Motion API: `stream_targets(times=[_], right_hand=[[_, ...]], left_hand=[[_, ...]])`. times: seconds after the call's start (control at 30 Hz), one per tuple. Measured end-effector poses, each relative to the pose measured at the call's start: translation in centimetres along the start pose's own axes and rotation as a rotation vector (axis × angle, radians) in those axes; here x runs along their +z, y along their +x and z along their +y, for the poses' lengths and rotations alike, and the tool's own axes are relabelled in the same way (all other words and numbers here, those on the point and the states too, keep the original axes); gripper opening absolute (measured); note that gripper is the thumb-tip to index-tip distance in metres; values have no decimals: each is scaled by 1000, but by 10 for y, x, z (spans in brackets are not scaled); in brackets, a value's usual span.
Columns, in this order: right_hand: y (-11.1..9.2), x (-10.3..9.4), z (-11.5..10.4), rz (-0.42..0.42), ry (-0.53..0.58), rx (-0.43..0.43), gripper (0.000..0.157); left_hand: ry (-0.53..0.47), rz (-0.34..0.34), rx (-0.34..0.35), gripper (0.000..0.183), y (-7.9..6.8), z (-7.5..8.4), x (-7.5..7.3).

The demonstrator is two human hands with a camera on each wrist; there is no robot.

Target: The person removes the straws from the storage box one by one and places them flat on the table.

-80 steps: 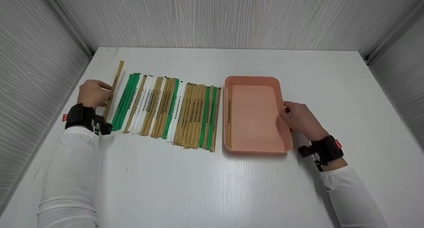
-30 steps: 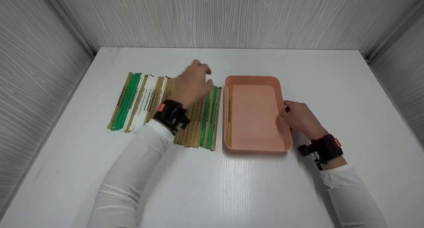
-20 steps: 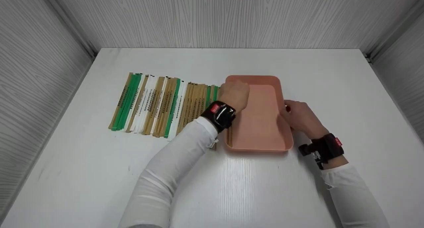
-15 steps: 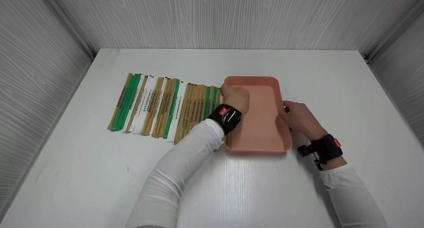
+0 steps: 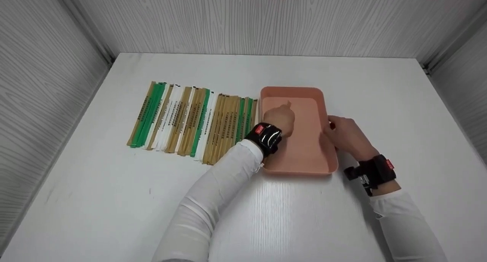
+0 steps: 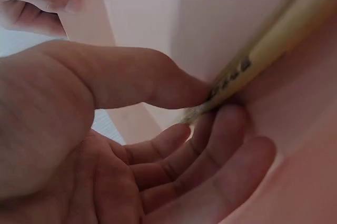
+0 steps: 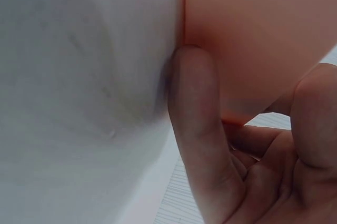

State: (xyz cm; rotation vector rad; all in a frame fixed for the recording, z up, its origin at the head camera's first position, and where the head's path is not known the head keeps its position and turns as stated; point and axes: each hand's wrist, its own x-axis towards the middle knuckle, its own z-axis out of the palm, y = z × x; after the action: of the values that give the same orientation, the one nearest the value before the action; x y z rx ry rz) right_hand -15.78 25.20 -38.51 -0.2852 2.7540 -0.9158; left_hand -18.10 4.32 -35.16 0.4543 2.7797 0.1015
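My left hand [image 5: 280,117] is over the left part of the pink tray [image 5: 293,173]. In the left wrist view, thumb and fingers pinch a brown paper-wrapped straw [image 6: 247,69] with dark print. One tan tip of it sticks out past the fist in the head view; the rest is hidden under hand and wrist. My right hand [image 5: 347,135] grips the tray's right rim, with thumb and fingers on either side of the wall in the right wrist view. Left of the tray lies a row of wrapped straws [image 5: 184,121] in green, white and brown.
The white table [image 5: 296,220] carries everything. Behind it stands a grey wood-grain panel [image 5: 243,22], with side panels at both edges. The left forearm [image 5: 205,197] crosses in front of the right end of the straw row.
My left hand set a brown straw at the row's left end, let go, and crossed right into the tray. There it took hold of the brown straw along the left wall. The right hand stayed.
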Motion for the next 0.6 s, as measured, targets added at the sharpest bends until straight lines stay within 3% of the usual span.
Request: stream_targets(times=[0.13, 0.23, 0.37, 0.5, 0.6], right_hand=[[0, 1, 1, 2, -6, -5, 28], [1, 1, 1, 4, -13, -15, 28], [0, -1, 0, 11, -21, -14, 29], [-1, -2, -2, -7, -11, 12, 33], [0, -3, -2, -19, 12, 18, 34]], left_hand=[[-150, -50, 54, 82, 4, -5, -1], [-259, -79, 72, 67, 3, -5, -5], [-384, -54, 95, 23, -10, -4, -17], [-479, 38, 144, 28, -36, -13, -35], [-531, 154, 161, 37, -62, -31, -53]])
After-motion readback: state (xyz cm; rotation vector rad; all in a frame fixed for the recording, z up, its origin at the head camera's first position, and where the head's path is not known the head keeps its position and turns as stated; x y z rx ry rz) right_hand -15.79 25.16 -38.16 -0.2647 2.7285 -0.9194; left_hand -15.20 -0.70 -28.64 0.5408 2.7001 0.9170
